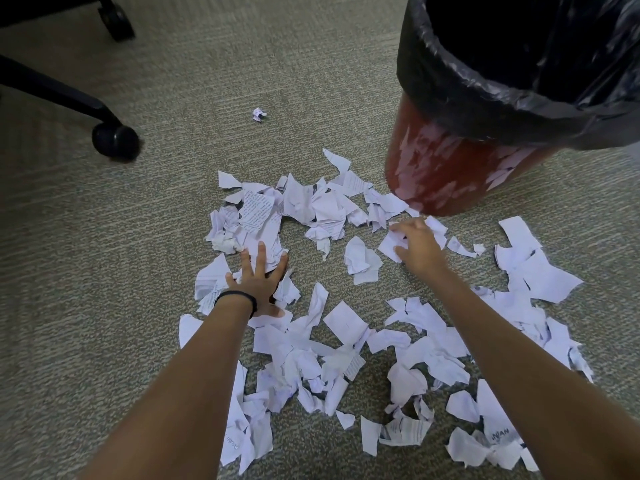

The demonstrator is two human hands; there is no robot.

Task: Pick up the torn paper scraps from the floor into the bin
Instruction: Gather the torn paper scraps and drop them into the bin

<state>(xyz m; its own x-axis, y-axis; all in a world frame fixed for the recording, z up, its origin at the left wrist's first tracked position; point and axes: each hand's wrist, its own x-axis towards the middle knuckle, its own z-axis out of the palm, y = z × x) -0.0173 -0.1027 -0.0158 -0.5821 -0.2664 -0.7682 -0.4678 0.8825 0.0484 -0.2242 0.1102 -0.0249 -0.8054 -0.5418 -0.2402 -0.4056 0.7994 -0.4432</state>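
Black chair legs (52,88) on castors (115,140) stand on grey-green carpet (207,64).

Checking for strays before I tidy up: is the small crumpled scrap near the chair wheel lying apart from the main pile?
Yes, the small crumpled scrap sits alone on bare carpet, beyond the main pile.
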